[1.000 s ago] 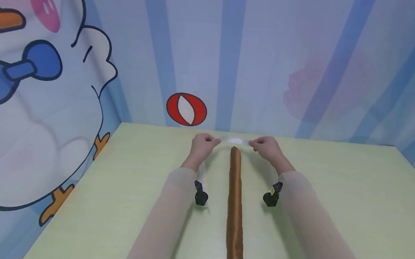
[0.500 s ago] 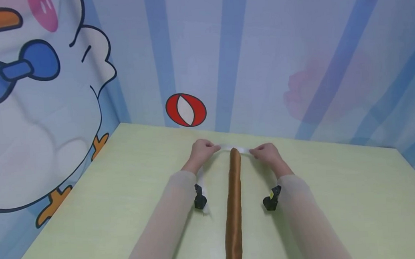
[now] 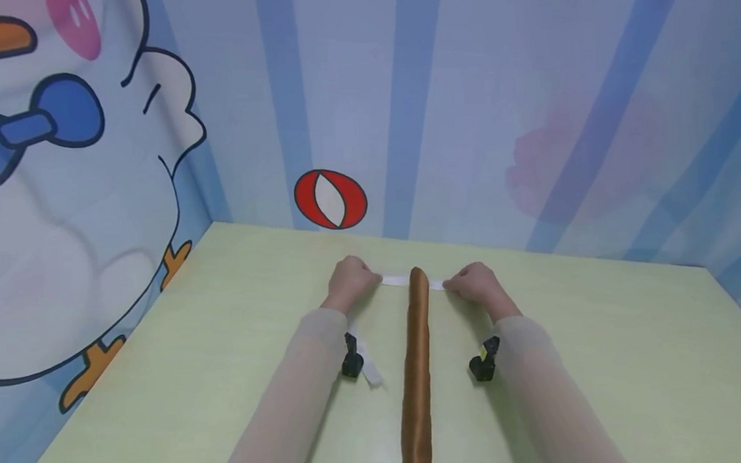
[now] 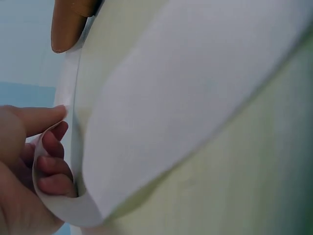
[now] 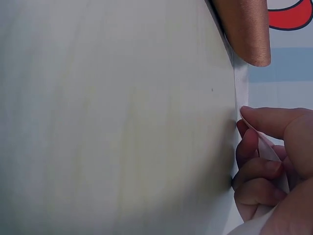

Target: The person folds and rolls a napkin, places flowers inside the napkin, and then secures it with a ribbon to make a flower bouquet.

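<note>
A long brown satin fabric roll [image 3: 417, 372] lies lengthwise along the table. Across its far end runs a white ribbon [image 3: 395, 280], with the roll covering the ribbon's middle. On the left side my left hand [image 3: 350, 283] pinches the ribbon between thumb and fingers. My right hand [image 3: 477, 283] pinches it on the other side, fingers low over the tabletop. In the left wrist view a loose length of ribbon [image 4: 186, 88] loops from the palm across the foreground. The right wrist view has the roll's rounded tip [image 5: 249, 39] just beyond the pinching fingertips.
The pale yellow-green table [image 3: 612, 358] meets a blue-striped cloth backdrop [image 3: 465, 110] at its far edge. A cartoon bird print [image 3: 54, 232] covers the left-hand cloth. Small black cameras [image 3: 352, 362] hang at both wrists.
Both hands have come down and nearer with the ribbon, which was arched beyond the roll's far end and now lies straight across behind it. The left hand has also shifted slightly left.
</note>
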Demonstrator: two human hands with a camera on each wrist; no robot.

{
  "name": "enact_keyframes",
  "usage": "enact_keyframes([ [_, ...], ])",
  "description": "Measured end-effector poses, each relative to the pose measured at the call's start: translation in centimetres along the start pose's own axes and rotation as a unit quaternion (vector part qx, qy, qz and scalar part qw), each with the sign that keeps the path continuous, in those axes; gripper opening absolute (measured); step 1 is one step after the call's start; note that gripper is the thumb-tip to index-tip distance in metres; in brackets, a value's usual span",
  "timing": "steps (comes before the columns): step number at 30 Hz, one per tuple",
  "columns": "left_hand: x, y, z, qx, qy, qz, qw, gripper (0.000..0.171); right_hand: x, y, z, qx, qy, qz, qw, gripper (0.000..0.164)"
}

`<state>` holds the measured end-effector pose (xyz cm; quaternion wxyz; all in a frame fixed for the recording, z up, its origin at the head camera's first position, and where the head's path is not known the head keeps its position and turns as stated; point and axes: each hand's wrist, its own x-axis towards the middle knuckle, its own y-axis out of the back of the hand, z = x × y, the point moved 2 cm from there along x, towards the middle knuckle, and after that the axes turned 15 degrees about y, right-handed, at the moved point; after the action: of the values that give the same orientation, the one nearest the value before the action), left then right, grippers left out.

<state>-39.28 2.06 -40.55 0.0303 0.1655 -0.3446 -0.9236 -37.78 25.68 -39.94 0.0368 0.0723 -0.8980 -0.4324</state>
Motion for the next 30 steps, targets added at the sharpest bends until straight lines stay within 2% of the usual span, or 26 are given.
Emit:
enact_keyframes([
  [6,-0.3,0.1,-0.3,0.030,0.008,-0.008,0.9995,0.029,-0.7,-0.2,-0.1,-0.016,0.002,-0.019,1.000,0.033],
  [18,-1.7,0.8,-0.9,0.093,-0.018,-0.019,0.9953,0.039,-2.5,-0.5,-0.3,-0.026,0.044,-0.059,0.997,0.025],
  [30,-3.3,1.3,-2.2,0.105,-0.037,-0.055,0.9923,0.048,-4.9,-1.0,-0.8,-0.024,0.077,-0.077,0.994,0.020],
])
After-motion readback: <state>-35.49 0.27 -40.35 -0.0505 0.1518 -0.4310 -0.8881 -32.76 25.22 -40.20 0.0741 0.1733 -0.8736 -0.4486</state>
